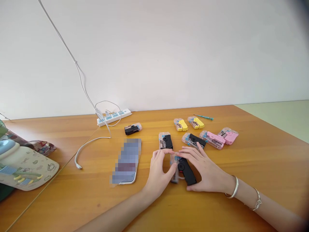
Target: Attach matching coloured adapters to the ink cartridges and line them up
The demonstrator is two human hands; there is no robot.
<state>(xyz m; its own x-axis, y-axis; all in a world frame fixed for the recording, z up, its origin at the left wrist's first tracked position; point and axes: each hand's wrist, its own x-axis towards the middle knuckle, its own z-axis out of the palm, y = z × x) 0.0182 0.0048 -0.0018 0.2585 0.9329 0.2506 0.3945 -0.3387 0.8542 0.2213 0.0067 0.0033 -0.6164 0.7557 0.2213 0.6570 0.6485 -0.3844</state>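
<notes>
Near the front middle of the table, my left hand (160, 172) pinches the clear plastic piece (174, 180) of a small gadget between thumb and fingers. My right hand (209, 170) curls around the gadget's black casing (189, 172), with the thumb at its lower end and the fingers over its top. The clear piece and the black casing lie at an angle, with a gap between them at the bottom. Just beyond my fingers lie two similar black-and-clear gadgets (167, 141), one of them (193, 139) partly behind my right hand.
Farther back lie yellow gadgets (182, 125), pink gadgets (216, 141), another black gadget (132, 129) and a teal screwdriver (205, 117). To the left are a phone (126, 162), a white cable (78, 166), a power strip (114, 116) and a patterned pouch-like item (33, 167).
</notes>
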